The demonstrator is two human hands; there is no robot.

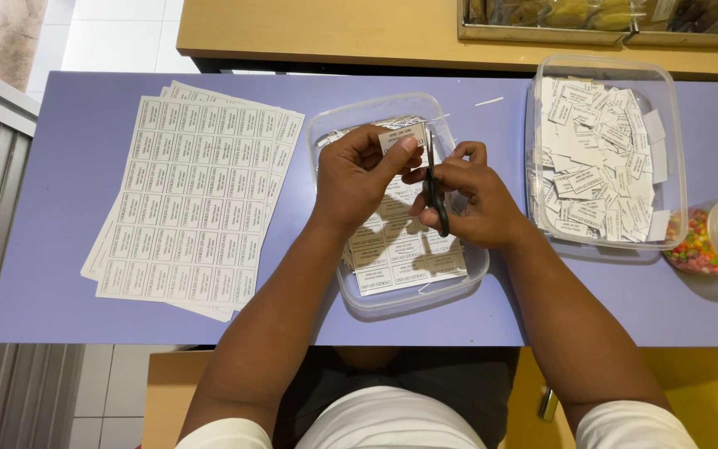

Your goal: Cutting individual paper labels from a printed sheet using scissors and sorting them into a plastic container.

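My left hand (359,175) pinches a small white printed label strip (402,135) over a clear plastic tub (392,303). My right hand (467,195) grips black-handled scissors (434,187), whose blades point up beside the strip. Under both hands, inside the tub, lie printed label strips (405,258) and paper trimmings.
A stack of uncut printed label sheets (197,199) lies on the purple table (60,274) at the left. At the right, a second clear tub (604,158) holds several cut labels. A jar of coloured sweets (712,237) sits at the far right. A wooden shelf (317,33) runs behind.
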